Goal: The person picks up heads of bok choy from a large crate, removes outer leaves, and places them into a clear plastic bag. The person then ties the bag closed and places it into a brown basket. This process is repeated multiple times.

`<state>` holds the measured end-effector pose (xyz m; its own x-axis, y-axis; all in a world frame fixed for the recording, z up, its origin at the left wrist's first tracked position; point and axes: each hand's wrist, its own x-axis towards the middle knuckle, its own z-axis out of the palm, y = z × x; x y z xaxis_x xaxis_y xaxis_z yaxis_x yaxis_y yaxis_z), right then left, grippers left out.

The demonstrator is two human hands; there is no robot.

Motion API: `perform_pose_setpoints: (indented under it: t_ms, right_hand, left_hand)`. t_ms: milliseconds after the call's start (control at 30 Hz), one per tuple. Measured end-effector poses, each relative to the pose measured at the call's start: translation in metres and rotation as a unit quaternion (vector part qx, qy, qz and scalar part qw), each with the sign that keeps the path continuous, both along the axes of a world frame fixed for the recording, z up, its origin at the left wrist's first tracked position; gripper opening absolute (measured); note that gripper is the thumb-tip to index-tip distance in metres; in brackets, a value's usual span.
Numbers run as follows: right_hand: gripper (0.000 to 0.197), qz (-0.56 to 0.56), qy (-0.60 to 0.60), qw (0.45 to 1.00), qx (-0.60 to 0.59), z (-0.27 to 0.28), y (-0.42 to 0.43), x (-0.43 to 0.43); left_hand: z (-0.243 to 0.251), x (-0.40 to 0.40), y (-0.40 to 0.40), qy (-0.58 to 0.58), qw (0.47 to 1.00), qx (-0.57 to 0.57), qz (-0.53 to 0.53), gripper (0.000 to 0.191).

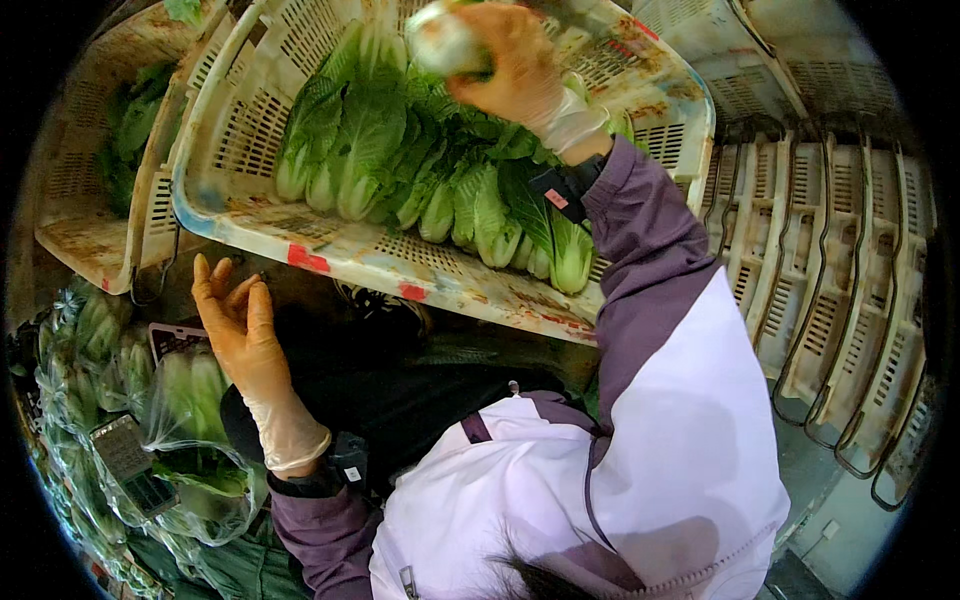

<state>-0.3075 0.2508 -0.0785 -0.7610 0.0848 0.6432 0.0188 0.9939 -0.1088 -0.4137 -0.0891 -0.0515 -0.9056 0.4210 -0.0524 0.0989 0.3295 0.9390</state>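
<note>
Rows of leafy green heads (375, 142), pale at the stem ends, lie in a large white plastic crate (240, 150) with slotted walls. Above its far side, my gloved right hand (517, 64) grips a white and green leafy head (442, 41), blurred, its stem end showing. My gloved left hand (247, 330) hangs outside the crate's near left corner, fingers apart and holding nothing. Beside it, a clear plastic bag (199, 495) of greens stands in front of a pink basket (176, 337).
At far left, another crate (82, 217) contains some dark leaves. Nested crates with metal handles (817, 300) stand along the right. Several bagged greens (75, 420) and a small digital scale (135, 465) lie at lower left. My shoe (382, 304) shows below the crate's rim.
</note>
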Motion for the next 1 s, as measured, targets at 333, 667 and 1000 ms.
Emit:
perform_pose_setpoints:
  t_ms: [333, 667, 1000]
  right_hand:
    - [0.041, 0.310, -0.430, 0.823, 0.205, -0.131, -0.070, 0.043]
    - [0.038, 0.294, -0.634, 0.706, 0.117, -0.157, -0.080, 0.104]
    - [0.055, 0.054, -0.149, 0.863, -0.480, 0.044, -0.089, 0.046]
  left_hand:
    - [0.000, -0.002, -0.008, -0.012, 1.000, -0.009, 0.019, 0.059]
    - [-0.001, 0.001, -0.003, -0.014, 1.000, -0.002, -0.006, 0.061]
    - [0.009, 0.012, 0.007, 0.044, 0.992, 0.024, -0.116, 0.074]
